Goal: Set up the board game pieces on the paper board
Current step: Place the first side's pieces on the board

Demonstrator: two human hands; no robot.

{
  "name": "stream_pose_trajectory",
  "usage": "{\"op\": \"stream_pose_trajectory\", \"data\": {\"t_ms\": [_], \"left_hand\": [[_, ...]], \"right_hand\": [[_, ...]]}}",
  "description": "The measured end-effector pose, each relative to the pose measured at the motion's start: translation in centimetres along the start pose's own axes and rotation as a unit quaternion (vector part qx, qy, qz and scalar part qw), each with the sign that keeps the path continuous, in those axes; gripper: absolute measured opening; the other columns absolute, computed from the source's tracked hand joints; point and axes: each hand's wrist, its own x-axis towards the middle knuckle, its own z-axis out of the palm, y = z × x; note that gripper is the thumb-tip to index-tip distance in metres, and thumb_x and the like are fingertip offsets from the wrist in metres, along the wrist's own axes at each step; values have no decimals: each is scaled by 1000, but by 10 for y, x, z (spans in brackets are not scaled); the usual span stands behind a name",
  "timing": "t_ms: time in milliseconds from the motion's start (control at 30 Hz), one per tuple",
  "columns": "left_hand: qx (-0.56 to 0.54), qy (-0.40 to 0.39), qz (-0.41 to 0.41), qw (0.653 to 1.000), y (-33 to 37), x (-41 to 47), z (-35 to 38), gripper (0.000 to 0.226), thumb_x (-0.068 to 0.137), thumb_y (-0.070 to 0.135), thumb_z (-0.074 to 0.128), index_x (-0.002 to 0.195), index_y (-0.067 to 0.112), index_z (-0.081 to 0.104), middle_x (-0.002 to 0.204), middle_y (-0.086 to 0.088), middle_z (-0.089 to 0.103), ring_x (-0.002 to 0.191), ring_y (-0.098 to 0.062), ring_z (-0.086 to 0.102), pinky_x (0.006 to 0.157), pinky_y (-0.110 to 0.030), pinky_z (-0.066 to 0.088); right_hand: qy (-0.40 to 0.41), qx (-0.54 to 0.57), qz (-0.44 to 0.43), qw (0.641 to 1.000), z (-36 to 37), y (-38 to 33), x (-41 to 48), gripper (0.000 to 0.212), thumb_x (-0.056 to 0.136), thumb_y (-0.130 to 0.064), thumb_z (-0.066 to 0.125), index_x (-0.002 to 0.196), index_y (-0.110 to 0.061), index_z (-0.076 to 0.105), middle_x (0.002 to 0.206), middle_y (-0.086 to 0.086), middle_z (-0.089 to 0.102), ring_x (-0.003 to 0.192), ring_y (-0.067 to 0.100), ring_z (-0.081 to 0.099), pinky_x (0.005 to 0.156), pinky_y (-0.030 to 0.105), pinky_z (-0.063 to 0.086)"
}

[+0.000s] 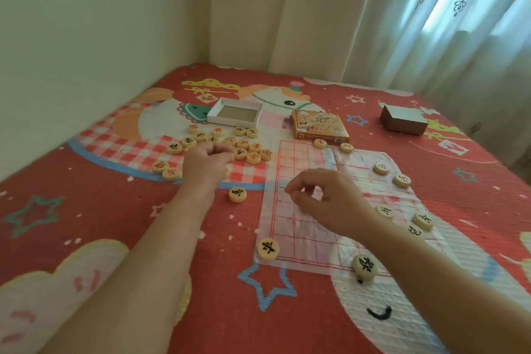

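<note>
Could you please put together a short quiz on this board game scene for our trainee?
1. True or false: the left hand reaches into the loose pile of pieces.
2. The white box tray is: A full of pieces, B empty, C closed.
3. Which hand is above the paper board?
Key: 1 true; 2 B; 3 the right hand.

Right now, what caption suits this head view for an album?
Left hand among the loose pieces; right hand hovers over the paper board.
</note>
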Motion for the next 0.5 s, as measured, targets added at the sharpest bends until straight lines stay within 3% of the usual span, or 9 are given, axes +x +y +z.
{"op": "stream_pose_trajectory", "data": {"t_ms": [100, 233, 300, 367, 500], "left_hand": [[262, 61, 133, 954, -12, 10, -27, 11, 87, 21, 59, 91, 13, 66, 90, -1, 63, 80, -17, 57, 67, -25, 44], [469, -99, 200, 854, -20, 4, -19, 51, 87, 55, 50, 128, 25, 51, 128, -1, 47, 109, -19, 53, 83, -32, 43], [517, -114, 218, 820, -21, 2, -8, 58, 87, 60, 45, 134, 26, 44, 131, 0, 42, 111, -19, 51, 81, -30, 42], [525, -98, 218, 816, -21, 5, -6, 50, 90, 54, 43, 129, 23, 48, 128, -1, 43, 107, -19, 52, 77, -30, 41], [471, -66, 210, 854, -23, 16, -15, 26, 94, 32, 48, 106, 14, 62, 120, -4, 52, 99, -19, 54, 78, -30, 42]], "right_hand": [[-40, -94, 16, 995, 0, 0, 32, 18, 88, -23, 57, 105, -21, 65, 96, -14, 61, 84, 8, 54, 69, 14, 39], [-50, -178, 53, 981, 15, 12, 85, 35, 89, -25, 55, 123, -21, 52, 124, 2, 54, 104, 19, 54, 79, 29, 42], [-62, -188, 71, 978, 23, 17, 105, 42, 88, -24, 55, 129, -21, 46, 129, 5, 49, 109, 22, 53, 77, 29, 41], [-91, -207, 82, 971, 30, 19, 123, 47, 87, -22, 54, 132, -20, 43, 132, 7, 46, 112, 25, 51, 79, 31, 42], [-135, -249, 76, 956, 40, 18, 148, 39, 86, -15, 50, 125, -18, 51, 124, 8, 56, 108, 25, 54, 84, 33, 48]]}}
